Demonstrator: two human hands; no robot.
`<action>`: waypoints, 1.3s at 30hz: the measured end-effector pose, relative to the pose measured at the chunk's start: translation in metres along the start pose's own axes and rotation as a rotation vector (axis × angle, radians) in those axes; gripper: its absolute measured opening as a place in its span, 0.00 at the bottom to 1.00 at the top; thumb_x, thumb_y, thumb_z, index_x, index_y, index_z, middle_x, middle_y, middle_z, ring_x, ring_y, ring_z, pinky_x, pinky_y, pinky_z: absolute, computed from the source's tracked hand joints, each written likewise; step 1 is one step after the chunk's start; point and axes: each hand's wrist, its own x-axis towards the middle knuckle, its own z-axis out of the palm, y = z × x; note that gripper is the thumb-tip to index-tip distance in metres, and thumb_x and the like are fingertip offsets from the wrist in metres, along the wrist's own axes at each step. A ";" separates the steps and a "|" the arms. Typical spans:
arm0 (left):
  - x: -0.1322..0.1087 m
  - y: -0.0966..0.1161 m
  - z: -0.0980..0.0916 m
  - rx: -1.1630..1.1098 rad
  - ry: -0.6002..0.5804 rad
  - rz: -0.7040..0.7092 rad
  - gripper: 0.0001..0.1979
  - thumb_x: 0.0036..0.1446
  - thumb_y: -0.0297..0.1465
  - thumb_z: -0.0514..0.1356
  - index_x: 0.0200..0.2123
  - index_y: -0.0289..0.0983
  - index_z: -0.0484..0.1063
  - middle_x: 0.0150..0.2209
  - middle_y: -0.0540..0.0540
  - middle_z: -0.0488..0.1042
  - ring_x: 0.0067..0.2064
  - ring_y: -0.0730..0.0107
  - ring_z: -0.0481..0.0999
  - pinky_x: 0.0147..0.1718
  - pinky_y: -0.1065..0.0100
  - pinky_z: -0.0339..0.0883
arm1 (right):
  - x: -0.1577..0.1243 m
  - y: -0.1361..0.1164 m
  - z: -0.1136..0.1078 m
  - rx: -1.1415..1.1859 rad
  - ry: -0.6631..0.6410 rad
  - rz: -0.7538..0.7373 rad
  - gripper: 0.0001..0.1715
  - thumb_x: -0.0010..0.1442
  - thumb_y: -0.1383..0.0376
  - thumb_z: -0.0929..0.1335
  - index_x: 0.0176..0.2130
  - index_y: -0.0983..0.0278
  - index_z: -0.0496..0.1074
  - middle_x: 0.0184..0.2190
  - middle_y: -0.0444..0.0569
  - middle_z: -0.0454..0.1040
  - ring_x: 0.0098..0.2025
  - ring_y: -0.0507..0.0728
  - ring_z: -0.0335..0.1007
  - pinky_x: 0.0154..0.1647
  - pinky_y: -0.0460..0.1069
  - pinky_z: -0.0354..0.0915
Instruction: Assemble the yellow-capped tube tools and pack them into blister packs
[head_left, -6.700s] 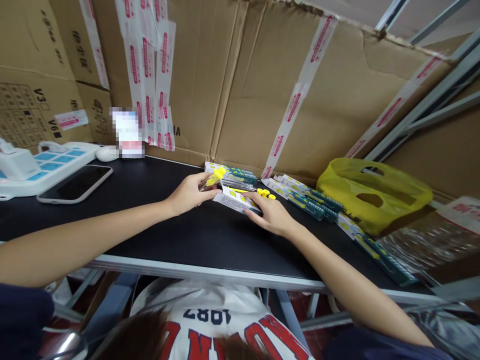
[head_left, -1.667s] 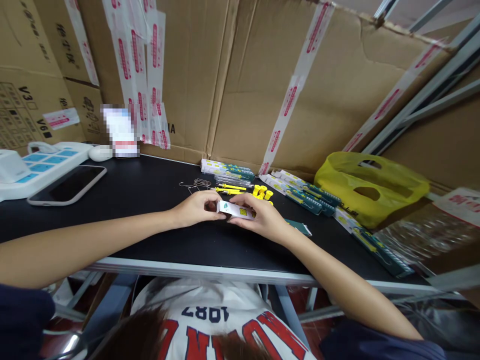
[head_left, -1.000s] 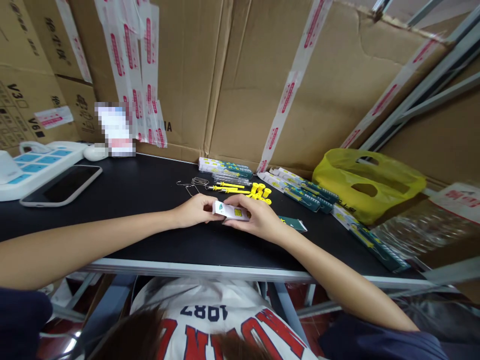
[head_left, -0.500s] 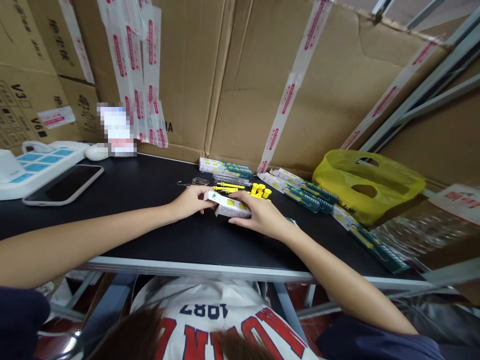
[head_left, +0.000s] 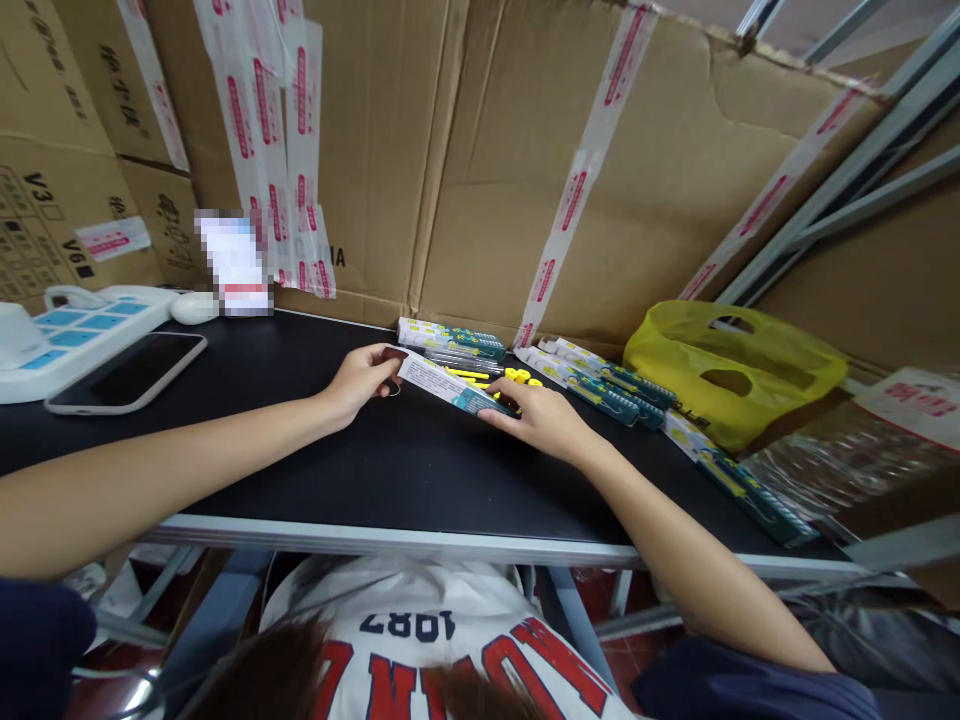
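Observation:
Both of my hands hold one long narrow white-and-teal carton point(head_left: 448, 385) just above the black table point(head_left: 315, 470). My left hand point(head_left: 361, 378) pinches its white near end, with a small metal ring showing under the fingers. My right hand point(head_left: 536, 420) grips its teal far end, fingers curled over it. Behind the carton lie yellow plastic pieces point(head_left: 517, 377) and clear tubes point(head_left: 457, 360), partly hidden by it.
More of the same cartons point(head_left: 600, 380) lie in rows toward the right, beside a yellow plastic bag point(head_left: 739, 375). A phone point(head_left: 124, 372) and a white power strip point(head_left: 75, 325) sit at the left. Taped cardboard boxes point(head_left: 465, 160) wall the back.
The carton was folded small between my hands near the table's middle; now it is stretched out long, and both hands have moved farther back toward the yellow pieces.

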 end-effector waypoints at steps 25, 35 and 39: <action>-0.002 0.005 -0.001 -0.234 -0.062 -0.051 0.12 0.51 0.37 0.63 0.34 0.34 0.70 0.31 0.47 0.74 0.28 0.76 0.72 0.20 0.76 0.63 | 0.005 0.022 -0.006 0.210 0.028 -0.015 0.25 0.66 0.50 0.57 0.43 0.62 0.73 0.35 0.50 0.76 0.35 0.56 0.70 0.37 0.48 0.60; -0.001 0.003 -0.001 -0.223 -0.049 -0.060 0.09 0.55 0.35 0.60 0.34 0.33 0.70 0.30 0.46 0.75 0.28 0.73 0.74 0.20 0.75 0.67 | -0.012 0.059 -0.032 0.425 -0.593 0.295 0.33 0.51 0.40 0.68 0.41 0.64 0.66 0.24 0.46 0.73 0.22 0.54 0.70 0.18 0.46 0.64; -0.002 0.006 0.000 -0.226 -0.048 -0.077 0.08 0.56 0.33 0.60 0.34 0.33 0.70 0.29 0.46 0.75 0.28 0.72 0.75 0.23 0.73 0.71 | -0.012 0.058 -0.029 0.638 -0.650 0.309 0.32 0.49 0.44 0.72 0.41 0.63 0.60 0.27 0.46 0.75 0.21 0.54 0.73 0.17 0.47 0.68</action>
